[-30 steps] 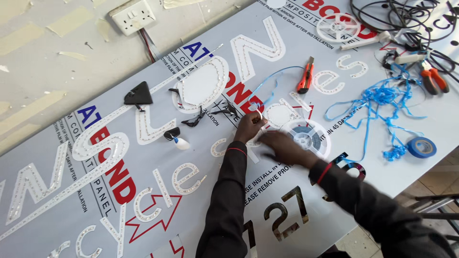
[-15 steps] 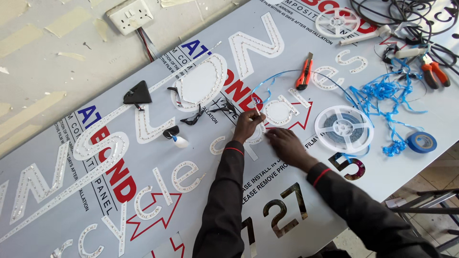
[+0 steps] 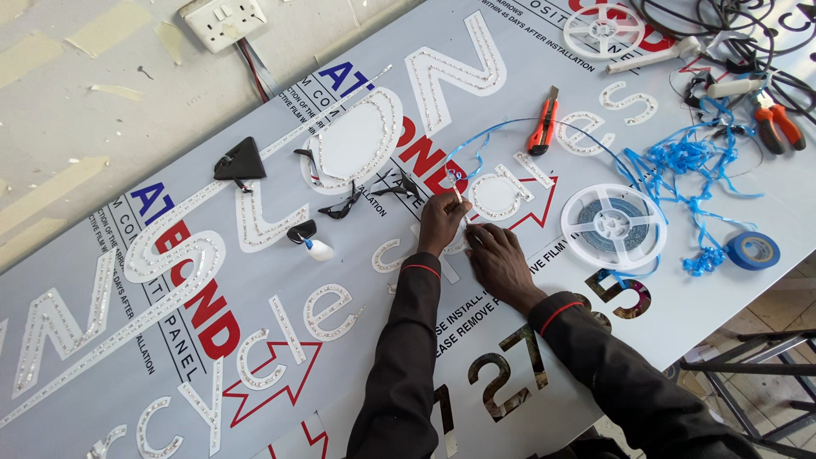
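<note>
A large grey panel with cut-out letters lined with small lights lies under both arms. My left hand pinches a thin white strip end at a letter, with a blue wire looping away from it. My right hand rests flat on the panel just below, fingers pressing beside the same letter. A clear reel wound with blue wire lies right of my right hand.
An orange utility knife, a tangle of blue wire, a blue tape roll, orange-handled pliers and black cables sit at right. A small white bottle and a black triangular piece lie left. A wall socket is at top.
My right hand has drawn back from over the reel, uncovering it, and settled on the panel just below my left hand. My left hand stays at the letter.
</note>
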